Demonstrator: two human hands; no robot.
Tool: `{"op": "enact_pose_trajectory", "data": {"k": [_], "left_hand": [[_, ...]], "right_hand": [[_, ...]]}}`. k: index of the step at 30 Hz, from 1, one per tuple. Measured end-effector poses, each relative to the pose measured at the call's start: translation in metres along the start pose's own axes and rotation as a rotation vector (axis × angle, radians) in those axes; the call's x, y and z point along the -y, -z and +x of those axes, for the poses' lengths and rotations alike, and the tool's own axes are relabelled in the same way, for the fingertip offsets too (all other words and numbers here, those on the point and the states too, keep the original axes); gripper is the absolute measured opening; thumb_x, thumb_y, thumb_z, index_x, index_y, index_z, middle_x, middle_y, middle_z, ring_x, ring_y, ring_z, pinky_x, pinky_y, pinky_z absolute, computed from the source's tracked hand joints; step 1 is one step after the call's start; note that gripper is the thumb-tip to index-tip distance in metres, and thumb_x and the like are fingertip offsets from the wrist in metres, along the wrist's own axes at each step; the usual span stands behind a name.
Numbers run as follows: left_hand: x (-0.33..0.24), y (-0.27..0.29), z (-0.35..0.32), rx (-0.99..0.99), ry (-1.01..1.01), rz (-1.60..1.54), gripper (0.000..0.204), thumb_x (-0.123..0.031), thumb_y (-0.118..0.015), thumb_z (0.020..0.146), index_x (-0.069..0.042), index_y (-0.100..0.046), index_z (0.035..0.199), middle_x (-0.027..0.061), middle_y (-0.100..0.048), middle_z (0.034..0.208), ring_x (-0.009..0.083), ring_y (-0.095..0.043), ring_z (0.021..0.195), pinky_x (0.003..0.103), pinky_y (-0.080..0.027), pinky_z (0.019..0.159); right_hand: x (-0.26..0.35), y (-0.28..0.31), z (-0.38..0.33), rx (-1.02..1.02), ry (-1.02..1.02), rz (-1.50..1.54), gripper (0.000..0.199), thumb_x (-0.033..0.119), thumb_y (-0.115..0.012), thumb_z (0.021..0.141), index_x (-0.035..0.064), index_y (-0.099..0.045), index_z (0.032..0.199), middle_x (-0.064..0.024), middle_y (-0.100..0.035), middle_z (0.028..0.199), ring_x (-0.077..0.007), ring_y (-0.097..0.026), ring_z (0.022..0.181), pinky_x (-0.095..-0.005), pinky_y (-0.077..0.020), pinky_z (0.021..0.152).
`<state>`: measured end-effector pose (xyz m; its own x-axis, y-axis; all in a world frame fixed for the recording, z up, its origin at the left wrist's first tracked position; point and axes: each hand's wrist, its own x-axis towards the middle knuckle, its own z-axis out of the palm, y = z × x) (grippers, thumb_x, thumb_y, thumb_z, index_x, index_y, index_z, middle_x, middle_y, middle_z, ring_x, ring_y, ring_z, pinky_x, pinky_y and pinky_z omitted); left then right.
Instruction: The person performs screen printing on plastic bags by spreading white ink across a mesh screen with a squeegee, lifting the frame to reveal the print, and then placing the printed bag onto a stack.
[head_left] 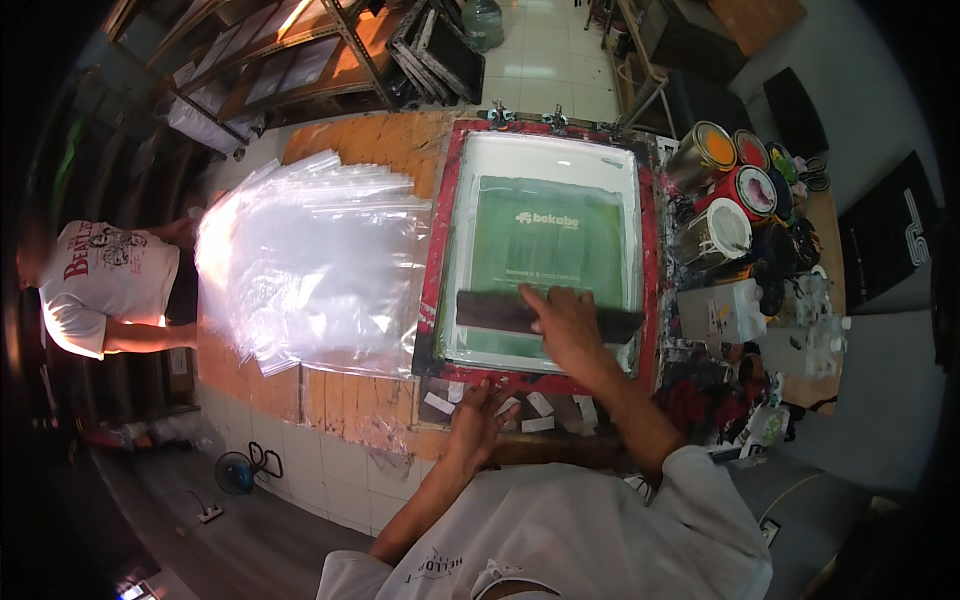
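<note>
The right hand grips the dark squeegee across the green screen's near end, the left hand loosely open at the red frame's near edge, and uneven pressure or a nudged frame could smear the pale design!

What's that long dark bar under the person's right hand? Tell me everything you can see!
The long dark bar is straight and narrow, blackish brown; I can't tell whether it's wood or something else. It lies across the lower part of the green screen area, inside the red frame, and its right end sits slightly lower in the picture. The right hand holds it near the middle, hiding part of it. Both ends stick out past the hand.
</note>
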<state>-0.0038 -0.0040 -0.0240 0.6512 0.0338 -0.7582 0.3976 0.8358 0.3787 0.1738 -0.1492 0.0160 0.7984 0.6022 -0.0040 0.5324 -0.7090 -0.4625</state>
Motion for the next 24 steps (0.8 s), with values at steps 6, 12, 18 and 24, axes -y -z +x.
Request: {"op": "enact_pose_trajectory", "data": {"k": [6, 12, 18, 24], "left_hand": [[-0.001, 0.001, 0.002, 0.038, -0.003, -0.002, 0.028, -0.029, -0.056, 0.106, -0.009, -0.051, 0.124, 0.0082, -0.055, 0.127, 0.0279, -0.053, 0.128, 0.049, -0.047, 0.103], [-0.006, -0.006, -0.002, -0.016, 0.033, 0.037, 0.039, -0.032, -0.054, 0.107, -0.006, -0.048, 0.136, 0.0097, -0.053, 0.133, 0.0271, -0.051, 0.129, 0.05, -0.043, 0.108], [-0.009, -0.012, -0.008, -0.074, 0.036, 0.068, 0.036, -0.032, -0.054, 0.107, -0.008, -0.05, 0.133, 0.0103, -0.053, 0.133, 0.0283, -0.053, 0.123, 0.048, -0.048, 0.103], [-0.009, -0.012, -0.008, -0.166, 0.114, -0.001, 0.031, -0.033, -0.053, 0.107, -0.01, -0.052, 0.128, 0.0082, -0.056, 0.13, 0.0279, -0.056, 0.12, 0.048, -0.049, 0.1]], "right_hand": [[0.033, -0.03, -0.028, -0.127, -0.012, -0.122, 0.056, 0.001, -0.068, 0.084, 0.0142, -0.057, 0.137, -0.0115, -0.058, 0.094, -0.0304, -0.055, 0.094, -0.046, -0.0351, 0.082], [-0.028, -0.033, 0.076, -0.339, 0.065, -0.181, 0.049, 0.0, -0.068, 0.084, 0.0131, -0.061, 0.132, -0.0115, -0.058, 0.09, -0.0298, -0.056, 0.091, -0.0454, -0.0344, 0.08], [-0.082, -0.016, 0.208, -0.342, -0.061, -0.277, 0.042, 0.003, -0.059, 0.09, 0.0163, -0.062, 0.13, -0.0106, -0.063, 0.097, -0.0283, -0.06, 0.097, -0.0473, -0.0382, 0.085], [-0.14, -0.009, 0.264, -0.487, 0.118, -0.252, 0.053, 0.002, -0.069, 0.085, 0.0188, -0.061, 0.134, -0.0143, -0.064, 0.105, -0.031, -0.06, 0.104, -0.0484, -0.037, 0.09]]}}
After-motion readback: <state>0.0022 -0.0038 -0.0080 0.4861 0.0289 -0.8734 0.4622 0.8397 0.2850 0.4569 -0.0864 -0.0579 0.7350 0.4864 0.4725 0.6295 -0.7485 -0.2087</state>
